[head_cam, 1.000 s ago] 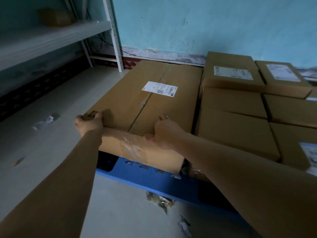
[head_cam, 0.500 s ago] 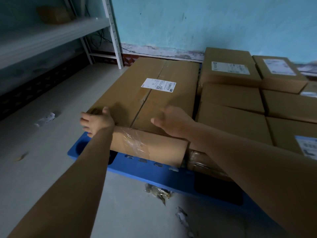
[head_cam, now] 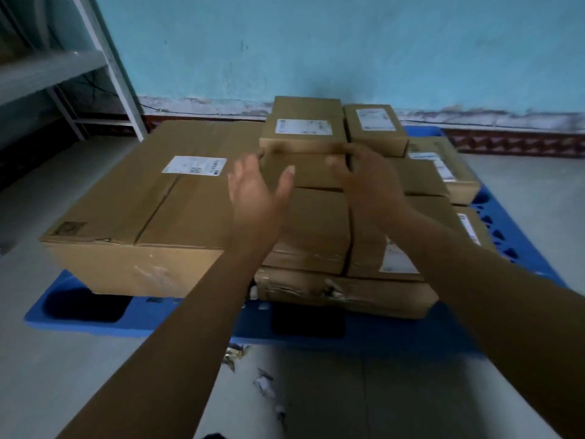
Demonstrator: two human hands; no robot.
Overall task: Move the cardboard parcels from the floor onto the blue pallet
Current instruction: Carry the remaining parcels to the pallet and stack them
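Note:
A large cardboard parcel (head_cam: 152, 213) with a white label lies on the left half of the blue pallet (head_cam: 142, 315). Several smaller parcels are stacked on the right half; the topmost small parcel (head_cam: 304, 125) sits at the back. My left hand (head_cam: 256, 191) hovers with fingers spread in front of that small parcel's left corner. My right hand (head_cam: 364, 182) is raised beside it, fingers loosely curved near the parcel's right front corner. Neither hand grips anything.
A white metal shelf rack (head_cam: 107, 64) stands at the back left against the turquoise wall. Scraps of paper and tape (head_cam: 266, 381) lie on the grey floor in front of the pallet.
Both hands let go of the large parcel's near edge, rose and moved right toward the small stacked parcels. The view pulled back, showing the whole pallet.

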